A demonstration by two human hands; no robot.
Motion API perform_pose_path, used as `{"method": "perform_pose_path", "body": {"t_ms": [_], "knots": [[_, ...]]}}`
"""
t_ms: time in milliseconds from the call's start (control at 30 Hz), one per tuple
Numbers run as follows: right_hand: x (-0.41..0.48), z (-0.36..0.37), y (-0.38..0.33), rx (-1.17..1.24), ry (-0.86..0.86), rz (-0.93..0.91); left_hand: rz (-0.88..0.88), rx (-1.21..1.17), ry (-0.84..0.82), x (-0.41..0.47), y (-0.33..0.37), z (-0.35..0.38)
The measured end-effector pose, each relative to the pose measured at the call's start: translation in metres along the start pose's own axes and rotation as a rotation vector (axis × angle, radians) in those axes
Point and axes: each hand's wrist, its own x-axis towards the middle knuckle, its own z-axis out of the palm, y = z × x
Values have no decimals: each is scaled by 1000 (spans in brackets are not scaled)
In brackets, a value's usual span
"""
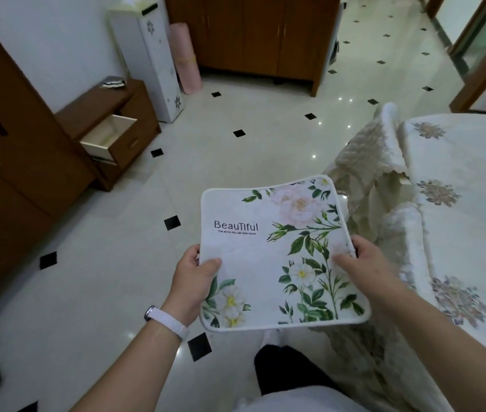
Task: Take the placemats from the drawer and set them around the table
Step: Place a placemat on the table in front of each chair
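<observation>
Head view. Item: placemat (pixel 277 254), floral, held flat in mid-air over the floor, near table (pixel 479 233) at right. Left hand (pixel 194 281) pinches its left edge, thumb on top; right hand (pixel 357 263) pinches the right edge likewise. Drawer (pixel 110 138) stands open, well apart at left. Step judged: carrying mat to table. Next move calls for turning right and laying it flat at the table's edge.

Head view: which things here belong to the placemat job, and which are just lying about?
Job: floral placemat, held by left hand and right hand; open drawer; cloth-covered table.
Lying about: pink roll, white cabinet, wooden wardrobe.
</observation>
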Motion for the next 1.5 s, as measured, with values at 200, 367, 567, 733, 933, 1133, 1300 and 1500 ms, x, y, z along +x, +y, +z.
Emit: {"method": "perform_pose_path", "body": {"t_ms": [200, 367, 567, 733, 933, 1133, 1300, 1500], "knots": [[100, 2, -14, 37, -10, 19, -31, 50, 17, 85, 23, 27], [194, -14, -38, 64, 31, 31, -5, 104, 48, 171, 64, 76], [264, -54, -75, 92, 77, 42, 47, 152, -4, 252, 106, 146], [292, -77, -88, 44, 154, 50, -4, 136, -58, 284, 113, 191], [330, -94, -93, 19, 264, 90, -6, 175, -140, 340, 136, 240], [391, -109, -111, 77, 394, 167, 28, 191, -282, 416, 167, 298], [452, -117, -136, 153, 552, 254, 63, 271, -500, 501, 203, 352], [511, -132, -176, 192, 709, 328, 55, 302, -677, 590, 250, 421]]}}
